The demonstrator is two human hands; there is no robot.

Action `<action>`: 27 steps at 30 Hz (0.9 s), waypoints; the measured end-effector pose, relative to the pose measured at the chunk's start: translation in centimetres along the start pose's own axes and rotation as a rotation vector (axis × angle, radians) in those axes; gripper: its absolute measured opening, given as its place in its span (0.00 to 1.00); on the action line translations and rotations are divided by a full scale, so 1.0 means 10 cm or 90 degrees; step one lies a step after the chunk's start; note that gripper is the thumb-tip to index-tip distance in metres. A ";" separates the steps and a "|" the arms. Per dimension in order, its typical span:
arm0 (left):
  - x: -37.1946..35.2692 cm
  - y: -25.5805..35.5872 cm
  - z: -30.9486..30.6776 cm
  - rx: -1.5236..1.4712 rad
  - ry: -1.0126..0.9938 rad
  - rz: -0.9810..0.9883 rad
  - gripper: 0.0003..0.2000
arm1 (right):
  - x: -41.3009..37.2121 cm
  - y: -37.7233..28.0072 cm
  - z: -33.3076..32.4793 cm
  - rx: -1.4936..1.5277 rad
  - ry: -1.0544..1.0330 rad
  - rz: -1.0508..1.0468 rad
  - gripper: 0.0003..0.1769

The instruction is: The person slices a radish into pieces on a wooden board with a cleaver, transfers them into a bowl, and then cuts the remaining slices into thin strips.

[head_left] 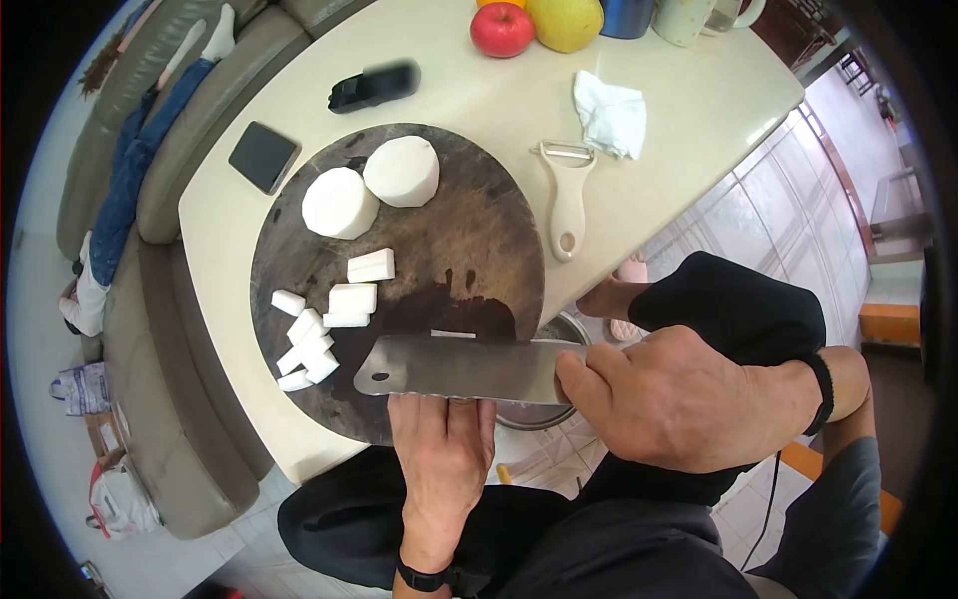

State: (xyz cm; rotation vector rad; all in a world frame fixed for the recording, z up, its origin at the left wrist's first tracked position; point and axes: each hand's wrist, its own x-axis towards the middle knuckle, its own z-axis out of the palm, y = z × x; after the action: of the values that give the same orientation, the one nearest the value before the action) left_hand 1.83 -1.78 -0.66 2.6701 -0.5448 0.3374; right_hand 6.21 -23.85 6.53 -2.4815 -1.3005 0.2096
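Note:
My right hand (679, 399) grips a cleaver (469, 369) by its handle, its broad blade reaching left over the near part of a round wooden cutting board (479, 240). Against the near side of the blade is my left hand (439, 449), fingers together and bent, tips hidden. A thin edge of a white radish piece (453, 333) shows just past the blade, in line with those fingers; the rest is covered. Two thick radish rounds (340, 204) lie at the far side of the board. Several cut radish chunks (352, 299) are scattered on its left.
A white peeler (569, 205) and crumpled tissue (610, 115) lie right of the board. A phone (264, 157) and a blurred black object (374, 87) are at the left. Fruit (502, 30) and cups stand at the back. A metal basin (534, 413) sits below the table edge. Someone lies on the sofa.

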 end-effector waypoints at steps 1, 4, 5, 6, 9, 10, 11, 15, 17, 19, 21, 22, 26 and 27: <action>-0.01 0.00 0.00 0.005 -0.009 -0.002 0.15 | 0.00 0.01 0.00 0.005 -0.003 0.000 0.13; -0.01 0.01 0.00 0.003 -0.009 -0.008 0.14 | 0.03 0.00 -0.01 0.012 -0.031 0.022 0.13; -0.01 0.01 0.00 0.000 -0.010 -0.007 0.14 | 0.05 0.02 -0.01 0.011 -0.033 0.024 0.13; -0.01 0.01 0.01 0.004 -0.007 -0.010 0.14 | 0.08 0.04 -0.02 0.025 -0.049 -0.007 0.13; 0.00 0.01 0.00 0.007 -0.004 -0.005 0.14 | 0.18 0.02 -0.03 0.029 -0.061 -0.036 0.12; 0.00 0.01 0.00 0.008 -0.003 0.001 0.14 | 0.21 0.00 -0.03 0.019 -0.056 -0.036 0.11; 0.00 0.01 0.00 0.009 -0.002 0.003 0.14 | 0.22 0.00 -0.02 0.018 -0.054 -0.035 0.11; -0.01 0.01 0.02 0.009 0.006 0.000 0.16 | 0.21 -0.01 -0.04 -0.018 -0.045 -0.017 0.09; -0.01 0.01 0.03 0.010 0.007 -0.012 0.16 | 0.16 0.01 -0.06 -0.027 -0.055 -0.007 0.09; 0.01 0.02 0.03 0.004 0.023 0.001 0.15 | 0.13 0.04 -0.08 -0.019 -0.042 -0.011 0.08; -0.02 0.00 0.03 -0.009 0.012 -0.005 0.15 | 0.10 -0.01 -0.10 -0.011 -0.053 -0.005 0.08; -0.02 0.00 0.03 -0.023 0.000 -0.007 0.15 | 0.09 -0.03 -0.10 -0.003 -0.062 0.006 0.08; -0.01 0.01 0.04 -0.006 0.028 -0.013 0.16 | 0.09 -0.01 -0.06 0.006 -0.067 0.003 0.09; -0.03 0.01 0.03 0.000 0.012 -0.019 0.16 | 0.09 -0.01 -0.08 0.016 -0.079 0.003 0.10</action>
State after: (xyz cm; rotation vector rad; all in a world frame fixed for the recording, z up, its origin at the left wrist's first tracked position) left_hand 1.60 -1.92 -1.01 2.6690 -0.4996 0.3535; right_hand 6.91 -23.25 7.33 -2.4853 -1.3306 0.3846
